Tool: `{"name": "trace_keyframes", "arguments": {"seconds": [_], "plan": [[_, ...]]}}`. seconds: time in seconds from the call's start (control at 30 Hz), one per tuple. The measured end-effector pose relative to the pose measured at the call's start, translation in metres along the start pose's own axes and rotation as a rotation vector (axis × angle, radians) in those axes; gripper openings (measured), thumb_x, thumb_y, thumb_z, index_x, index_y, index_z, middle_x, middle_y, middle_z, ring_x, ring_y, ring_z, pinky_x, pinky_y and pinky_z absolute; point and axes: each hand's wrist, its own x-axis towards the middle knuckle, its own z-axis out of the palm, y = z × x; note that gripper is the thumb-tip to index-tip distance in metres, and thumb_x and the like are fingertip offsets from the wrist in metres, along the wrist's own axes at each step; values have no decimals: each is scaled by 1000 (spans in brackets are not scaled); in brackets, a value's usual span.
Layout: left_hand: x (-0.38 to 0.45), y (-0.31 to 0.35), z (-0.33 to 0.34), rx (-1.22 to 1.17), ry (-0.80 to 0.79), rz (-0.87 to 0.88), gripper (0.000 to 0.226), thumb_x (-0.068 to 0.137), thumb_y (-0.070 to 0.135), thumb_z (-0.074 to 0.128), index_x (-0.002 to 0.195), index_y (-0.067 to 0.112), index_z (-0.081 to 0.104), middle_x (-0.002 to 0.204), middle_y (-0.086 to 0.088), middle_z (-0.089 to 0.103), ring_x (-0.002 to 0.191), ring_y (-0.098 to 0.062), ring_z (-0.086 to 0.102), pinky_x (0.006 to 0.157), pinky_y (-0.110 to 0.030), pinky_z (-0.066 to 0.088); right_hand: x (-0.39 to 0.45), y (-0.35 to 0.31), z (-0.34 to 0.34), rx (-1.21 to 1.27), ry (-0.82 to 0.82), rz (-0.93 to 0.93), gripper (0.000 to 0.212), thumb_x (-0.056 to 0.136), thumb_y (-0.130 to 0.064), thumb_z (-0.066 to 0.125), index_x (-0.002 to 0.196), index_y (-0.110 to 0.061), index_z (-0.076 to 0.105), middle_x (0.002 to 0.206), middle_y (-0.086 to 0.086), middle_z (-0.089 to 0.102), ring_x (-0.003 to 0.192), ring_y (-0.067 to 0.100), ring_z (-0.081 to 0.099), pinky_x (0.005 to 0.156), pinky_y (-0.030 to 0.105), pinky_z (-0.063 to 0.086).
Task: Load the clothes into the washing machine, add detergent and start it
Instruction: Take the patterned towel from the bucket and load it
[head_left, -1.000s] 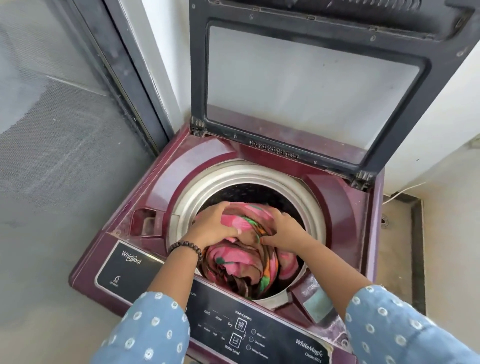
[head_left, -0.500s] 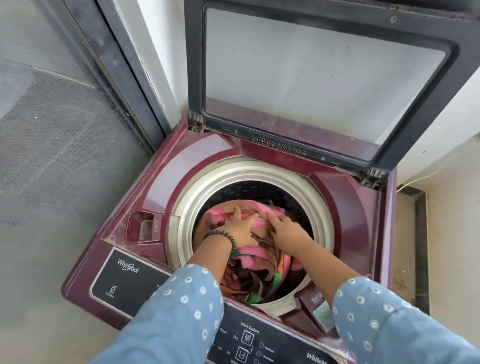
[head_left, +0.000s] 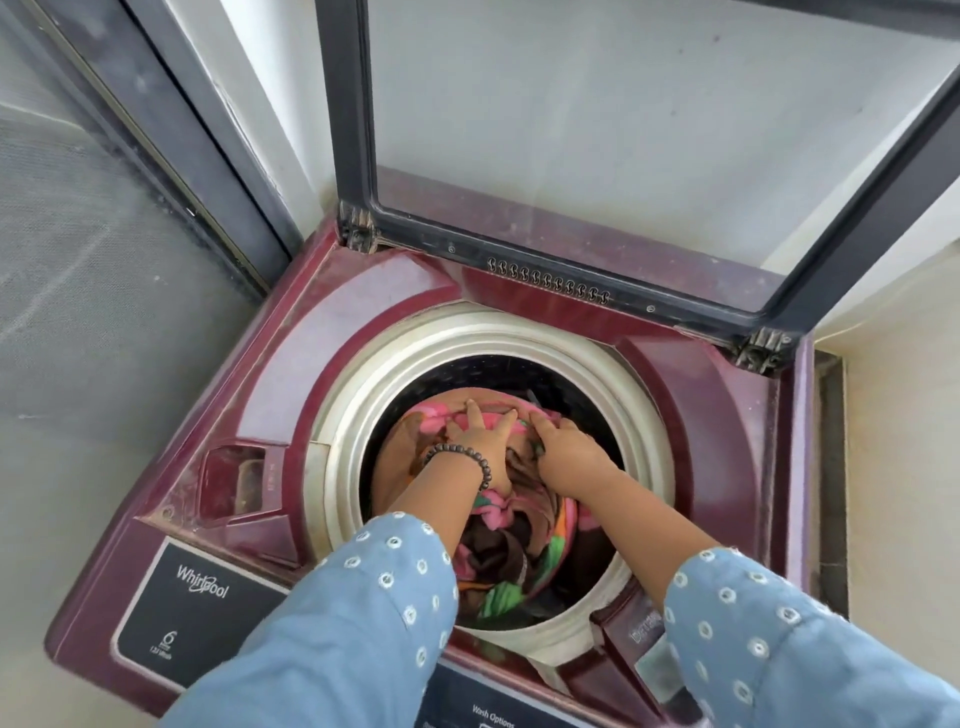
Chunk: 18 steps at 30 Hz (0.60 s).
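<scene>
Standing open against the wall, the maroon washing machine (head_left: 322, 332) is filling most of the view, its glass lid (head_left: 597, 130) tilted up and back on its hinges. Inside the pale drum rim (head_left: 363, 395) the clothes (head_left: 519, 551) are sitting as a bundled heap of pink, brown and green cloth, already below the rim and taking up much of the opening. The control panel (head_left: 171, 613) is lying at the near edge, partly hidden by blue dotted sleeves (head_left: 332, 634).

The left hand (head_left: 480, 441), wearing a dark bead bracelet (head_left: 467, 454), is pressing flat on top of the heap with its fingers spread. The right hand (head_left: 566, 452) is lying just beside it on the cloth, fingers reaching forward and digging in at the tips; whether it is pinching a fold cannot be told.

Loading is looking nearly finished, with the pile being pushed down. No detergent is showing anywhere, the small recessed tray (head_left: 236, 480) at the left is sitting untouched, and closing the lid and starting the cycle are both remaining.
</scene>
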Motion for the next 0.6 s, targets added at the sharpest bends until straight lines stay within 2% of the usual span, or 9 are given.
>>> {"name": "trace_keyframes", "arguments": {"seconds": [0.1,0.23,0.33,0.47,0.6], "plan": [[-10,2,-10,10,5,2,120,76,33,82,154,43,-9,161,-16,-26,147,-49,14,109,-58,38,-10,-2,-12,59,44,-40,70,92,-22,47,155,-28,18,157,17,22,130,43,43,104,48,43],[-41,1,-22,-40,112,14,113,76,41,82,156,38,3,163,-13,-20,148,-48,-9,115,-67,21,-31,-7,-32,104,126,-105,72,94,-34,52,156,-25,15,160,16,16,143,38,29,112,48,36],[-67,5,-23,-59,243,26,104,80,46,77,157,37,7,164,-11,-17,150,-39,-13,114,-71,14,-53,-9,-45,121,175,-140,72,94,-36,51,156,-26,16,161,17,15,145,37,26,112,48,35],[-101,19,-20,-38,355,43,98,84,51,71,157,36,7,165,-11,-12,152,-34,-10,115,-64,15,-88,-8,-59,134,265,-182,69,94,-38,52,154,-25,21,158,14,23,141,38,29,110,49,36],[-145,33,-15,-47,484,67,93,86,53,68,156,38,9,166,-11,-8,152,-33,-8,117,-64,13,-129,-8,-73,142,371,-259,69,95,-51,52,151,-18,29,152,14,35,139,35,34,111,48,36]]}}
